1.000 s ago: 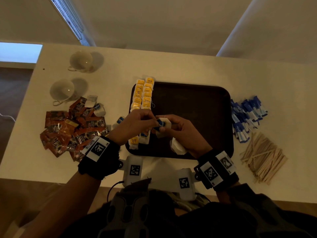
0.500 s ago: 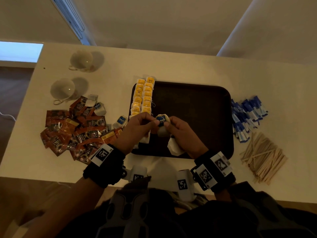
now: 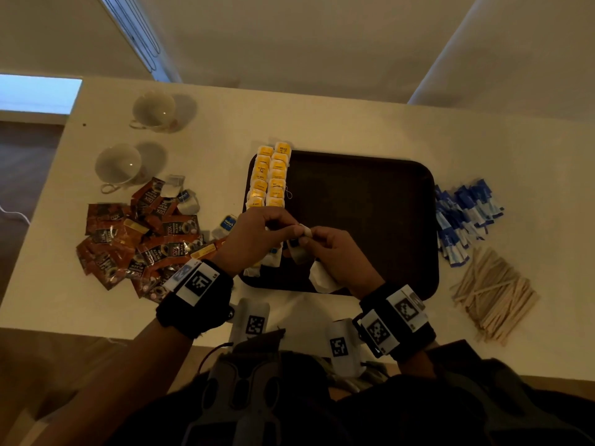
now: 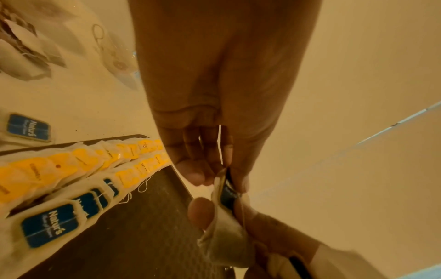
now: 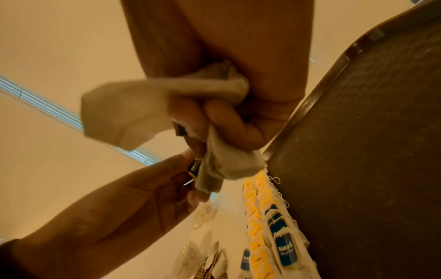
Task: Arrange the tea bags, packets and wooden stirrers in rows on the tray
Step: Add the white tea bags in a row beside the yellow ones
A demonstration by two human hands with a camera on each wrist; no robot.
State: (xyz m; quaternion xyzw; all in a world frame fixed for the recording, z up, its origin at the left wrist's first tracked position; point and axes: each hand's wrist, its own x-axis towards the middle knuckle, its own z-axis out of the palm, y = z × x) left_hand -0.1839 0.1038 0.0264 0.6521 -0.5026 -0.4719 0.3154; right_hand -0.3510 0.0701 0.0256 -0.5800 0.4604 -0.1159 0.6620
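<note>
Left hand: our left hand (image 3: 254, 235) hovers above the tray's near left corner, its grip a narrow pinch of thumb and fingertips on the blue tag (image 4: 226, 194) of a tea bag.
Right hand: our right hand (image 3: 335, 249) meets the left one; its grip is curled round that same tea bag (image 5: 222, 166), and a second tea bag (image 5: 124, 111) is tucked against the palm.
Tray: we see the dark tray (image 3: 370, 214) in the middle of the desk (image 3: 354, 127).
Tea bags in rows: two rows of tea bags (image 3: 270, 175) run along the tray's left edge, yellow tags at the far end; in the wrist views we see blue tags (image 5: 284, 249) at the near end of the inner row.
Loose tea bags: a few blue-tagged ones (image 3: 227, 223) lie on the desk just left of the tray.
Brown packets: we see a heap of brown packets (image 3: 141, 239) left of the tray.
Blue packets: a pile of blue packets (image 3: 463, 217) lies right of the tray.
Stirrers: the wooden stirrers (image 3: 492, 294) lie heaped nearer us than the blue packets.
Cups: two white cups (image 3: 119, 165) sit tipped at the desk's far left.
</note>
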